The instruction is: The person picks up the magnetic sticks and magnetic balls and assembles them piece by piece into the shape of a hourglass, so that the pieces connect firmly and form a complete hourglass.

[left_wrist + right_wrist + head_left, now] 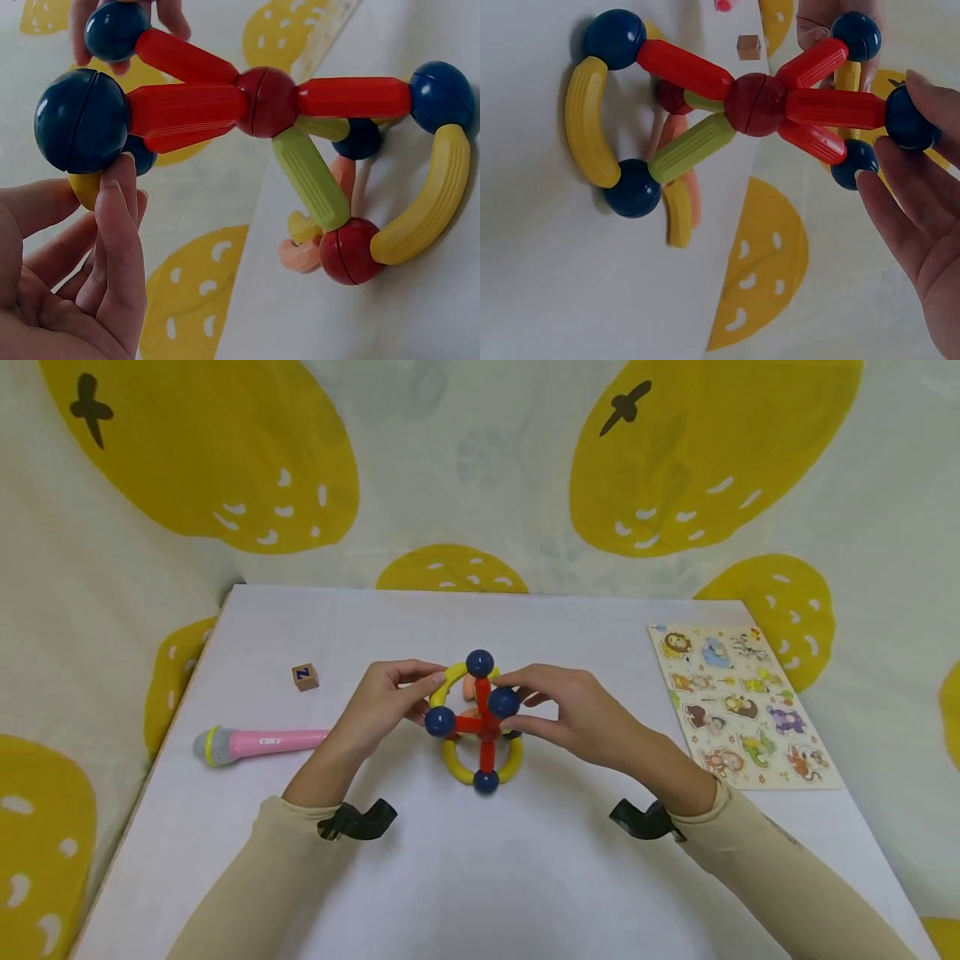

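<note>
A magnetic stick-and-ball model stands at the middle of the table, with a red ball (266,102) at its hub. Red sticks (836,109) run from the hub to blue balls, and green sticks (694,146) slope down to the base. Yellow curved sticks (427,199) link balls at the bottom. My left hand (386,697) pinches an upper yellow curved stick (442,689) beside the left blue ball (440,721). With thumb and fingers, my right hand (581,710) holds the blue ball (503,702) at the top.
Left of the model lie a pink toy microphone (273,742), partly behind my left arm, and a wooden letter block (305,677). An animal puzzle board (742,706) lies at the right edge. Loose orange and yellow curved pieces (679,214) lie behind the model.
</note>
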`<state>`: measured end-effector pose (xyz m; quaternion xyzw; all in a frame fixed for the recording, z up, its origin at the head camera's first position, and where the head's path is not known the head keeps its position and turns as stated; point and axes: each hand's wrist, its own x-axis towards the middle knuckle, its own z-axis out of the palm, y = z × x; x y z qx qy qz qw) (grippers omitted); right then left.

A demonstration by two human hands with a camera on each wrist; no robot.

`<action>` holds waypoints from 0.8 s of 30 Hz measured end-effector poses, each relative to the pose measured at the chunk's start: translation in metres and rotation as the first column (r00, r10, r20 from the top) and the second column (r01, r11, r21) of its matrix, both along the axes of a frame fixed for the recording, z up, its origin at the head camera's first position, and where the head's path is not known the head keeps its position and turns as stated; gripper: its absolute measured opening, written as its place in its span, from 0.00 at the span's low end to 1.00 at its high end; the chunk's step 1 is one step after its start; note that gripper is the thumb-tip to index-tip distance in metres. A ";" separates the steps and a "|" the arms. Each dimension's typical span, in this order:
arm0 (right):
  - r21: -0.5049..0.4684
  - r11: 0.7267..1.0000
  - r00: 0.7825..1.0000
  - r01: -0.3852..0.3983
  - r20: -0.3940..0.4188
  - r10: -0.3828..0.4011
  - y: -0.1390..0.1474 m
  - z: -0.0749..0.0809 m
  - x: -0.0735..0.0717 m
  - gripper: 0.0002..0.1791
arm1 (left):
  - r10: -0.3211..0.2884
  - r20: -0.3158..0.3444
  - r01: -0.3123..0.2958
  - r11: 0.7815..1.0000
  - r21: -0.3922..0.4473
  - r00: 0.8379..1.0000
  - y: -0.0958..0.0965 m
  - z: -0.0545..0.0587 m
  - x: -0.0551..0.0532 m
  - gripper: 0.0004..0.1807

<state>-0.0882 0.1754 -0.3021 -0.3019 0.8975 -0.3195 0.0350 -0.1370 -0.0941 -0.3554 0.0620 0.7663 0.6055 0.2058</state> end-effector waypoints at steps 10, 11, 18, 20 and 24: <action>-0.010 1.000 1.000 0.020 0.020 -0.020 -0.002 0.002 -0.004 0.28 | 0.005 0.017 -0.005 1.000 0.004 1.000 -0.002 -0.001 -0.002 0.19; -0.013 1.000 0.999 0.028 0.021 -0.027 0.001 0.003 -0.005 0.28 | 0.007 0.016 -0.007 1.000 0.006 1.000 -0.003 -0.001 -0.002 0.19; -0.003 0.994 0.993 0.107 0.058 -0.106 0.022 -0.015 -0.038 0.16 | 0.023 0.020 -0.024 0.999 0.046 1.000 -0.008 -0.004 -0.001 0.20; 0.051 0.992 0.991 0.112 0.067 -0.115 0.026 -0.030 -0.052 0.14 | 0.023 0.024 -0.024 0.998 0.056 0.999 -0.008 -0.005 -0.001 0.20; 0.246 0.966 0.993 0.080 0.065 -0.099 0.020 -0.063 -0.075 0.16 | 0.016 0.032 -0.018 0.998 0.065 0.999 -0.006 -0.009 0.000 0.20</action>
